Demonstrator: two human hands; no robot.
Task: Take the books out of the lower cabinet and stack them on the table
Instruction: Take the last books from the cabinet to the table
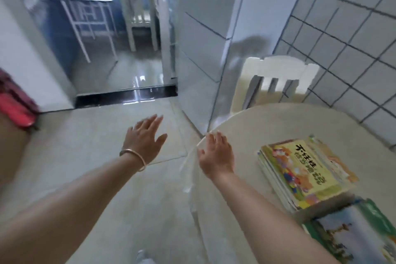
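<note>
Now empty hands, left hand (145,138), right hand (216,156), books (300,172) stacked

Pale tile floor (120,178), tiled wall (353,34) at right, white chair (276,75) beside it, doorway (120,49) with dark threshold (126,97).

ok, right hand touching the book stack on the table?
Apart. The head view shows bare tabletop between the right hand, open at the table's edge, and the book stack.
</note>
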